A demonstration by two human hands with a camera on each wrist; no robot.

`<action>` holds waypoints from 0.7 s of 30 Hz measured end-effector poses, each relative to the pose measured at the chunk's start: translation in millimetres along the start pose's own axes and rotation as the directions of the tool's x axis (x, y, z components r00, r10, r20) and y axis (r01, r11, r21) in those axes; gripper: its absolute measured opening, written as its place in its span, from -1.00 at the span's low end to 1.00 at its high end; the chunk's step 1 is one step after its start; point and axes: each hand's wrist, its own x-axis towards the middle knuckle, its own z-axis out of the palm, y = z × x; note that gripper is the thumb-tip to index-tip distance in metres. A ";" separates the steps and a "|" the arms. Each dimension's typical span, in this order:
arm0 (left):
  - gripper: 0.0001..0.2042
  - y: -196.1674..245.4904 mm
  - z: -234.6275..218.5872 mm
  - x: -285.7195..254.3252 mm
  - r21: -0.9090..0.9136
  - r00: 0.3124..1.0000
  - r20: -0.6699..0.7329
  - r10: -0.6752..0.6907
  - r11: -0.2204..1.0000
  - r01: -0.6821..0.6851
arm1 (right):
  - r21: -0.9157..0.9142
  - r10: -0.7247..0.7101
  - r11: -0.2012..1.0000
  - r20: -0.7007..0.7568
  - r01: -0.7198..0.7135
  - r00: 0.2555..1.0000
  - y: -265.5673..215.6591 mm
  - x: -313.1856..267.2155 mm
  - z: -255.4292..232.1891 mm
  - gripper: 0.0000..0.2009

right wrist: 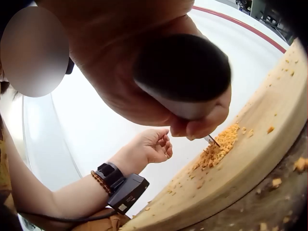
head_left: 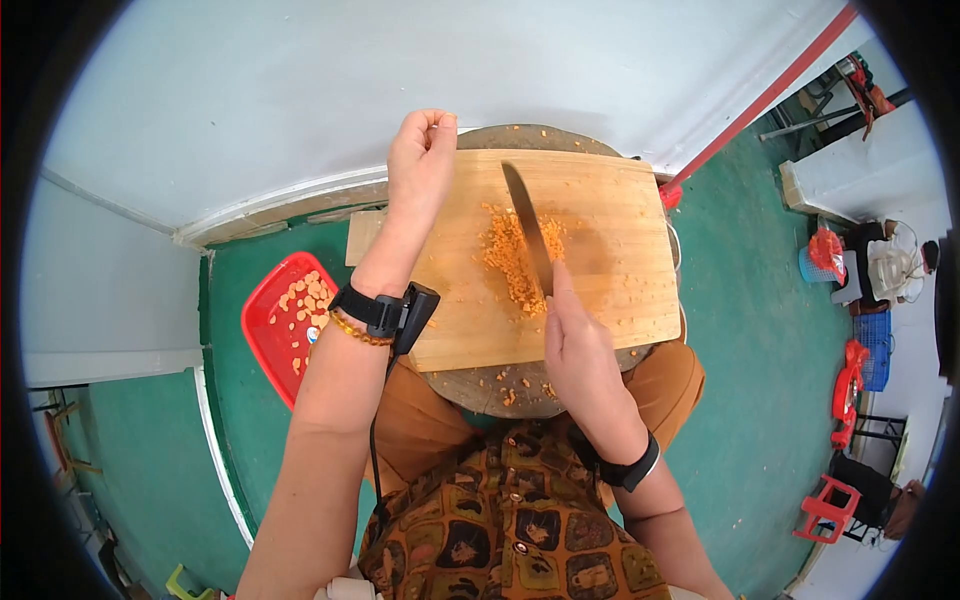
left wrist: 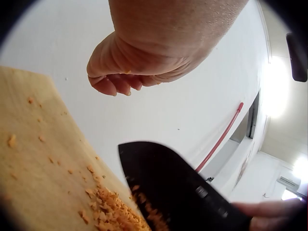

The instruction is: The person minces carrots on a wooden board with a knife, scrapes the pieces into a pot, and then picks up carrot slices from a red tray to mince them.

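Note:
My right hand (head_left: 585,350) grips the handle of a kitchen knife (head_left: 530,225). Its dark, broad blade stands on edge in a heap of finely chopped orange food (head_left: 507,265) on a wooden cutting board (head_left: 625,220). In the right wrist view the butt of the dark handle sticks out of the fist. My left hand (head_left: 420,165) is raised over the board's far left corner, away from the blade. Its fingers are loosely curled with nothing in them, and small orange crumbs cling to the skin in the left wrist view.
The board lies on a round wooden block (head_left: 475,390) strewn with orange crumbs. A red basin (head_left: 262,345) with orange slices stands on the green floor (head_left: 245,460) at the left. A white wall (head_left: 300,90) rises close behind. Stools and baskets (head_left: 872,350) stand far right.

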 end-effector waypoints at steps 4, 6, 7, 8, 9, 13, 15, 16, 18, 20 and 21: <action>-0.82 -1.1 0.0 1.0 -0.009 1.000 0.014 -0.005 1.000 0.005 | 0.022 0.052 0.998 0.039 -0.053 0.998 1.9 1.8 -7.7 -0.51; -0.82 -1.8 0.8 0.2 -0.015 1.000 0.008 0.000 1.000 0.000 | 0.028 -0.026 0.999 -0.064 0.028 0.998 3.4 2.0 -6.1 -0.51; -0.83 -0.9 1.0 0.2 -0.016 1.000 0.003 0.004 1.000 -0.004 | 0.028 -0.065 0.997 -0.117 0.069 0.991 4.6 2.3 -5.1 -0.51; -0.83 -0.1 1.3 0.4 -0.018 1.000 -0.001 0.009 1.000 -0.009 | 0.015 -0.041 0.999 -0.079 0.043 0.996 6.8 2.6 -3.6 -0.51; -0.83 0.2 1.5 0.1 -0.009 1.000 0.007 0.002 1.000 -0.002 | 0.000 -0.017 1.000 -0.043 0.017 0.999 9.8 3.0 -2.0 -0.52; -0.83 -0.4 -0.6 -0.3 0.002 1.000 0.011 -0.006 1.000 0.006 | 0.061 -0.002 0.998 -0.052 0.005 0.999 1.4 3.1 -11.7 -0.53; -0.83 -1.6 0.4 -0.1 -0.003 1.000 0.003 -0.003 1.000 0.003 | 0.026 -0.031 0.999 -0.073 0.032 0.997 5.1 2.9 -8.4 -0.53; -0.83 -2.3 0.4 0.3 0.000 1.000 0.000 -0.003 1.000 0.003 | 0.008 -0.045 0.999 -0.085 0.046 0.995 6.2 2.6 -7.6 -0.53; -0.83 -0.7 2.5 1.1 0.004 1.000 0.008 -0.001 1.000 0.001 | 0.018 0.038 0.999 -0.024 -0.038 0.999 5.7 2.1 -9.2 -0.54; -0.83 0.4 0.4 -0.4 0.015 1.000 0.017 -0.010 1.000 0.009 | 0.050 0.075 0.996 -0.012 -0.075 0.997 1.5 4.2 -10.8 -0.54; -0.83 -0.6 -0.2 -1.2 0.009 1.000 0.006 0.002 1.000 -0.002 | 0.075 0.080 0.994 -0.035 -0.077 0.996 -3.7 3.3 -14.5 -0.55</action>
